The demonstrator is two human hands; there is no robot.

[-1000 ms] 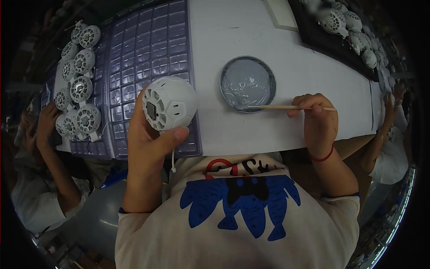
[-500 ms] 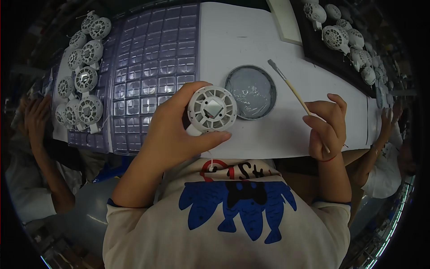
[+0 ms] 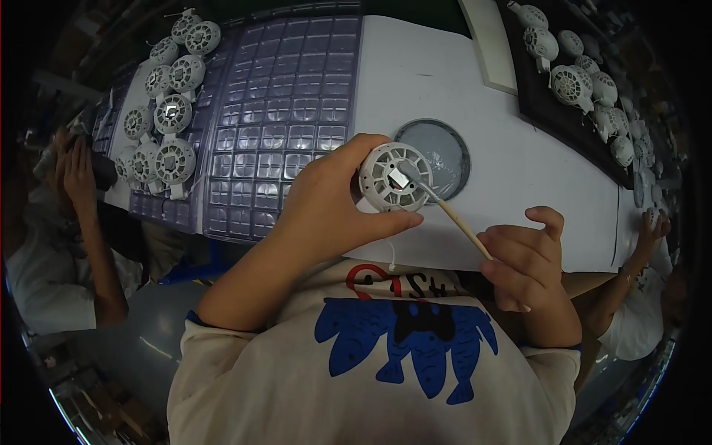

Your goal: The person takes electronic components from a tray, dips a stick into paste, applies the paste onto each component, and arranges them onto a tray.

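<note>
My left hand is wrapped round a white fan housing, a round part with a spoked grille and a square centre, its face turned up. A thin white wire hangs below it. Between the fingers of my right hand is a paintbrush with a wooden handle. Its grey bristles are at the square centre of the housing; whether they touch it I cannot tell. Just behind the housing sits a round shallow dish of grey, glossy paste, partly hidden by the housing.
Clear plastic compartment trays cover the left of the table, with several white fan housings at their left side. More housings lie on a dark mat at the right. White paper lies under the dish. Other people sit at both sides.
The brush has swung from pointing away over the paper down onto the housing's centre, as my right hand moved nearer my body. The whole view has shifted slightly.
</note>
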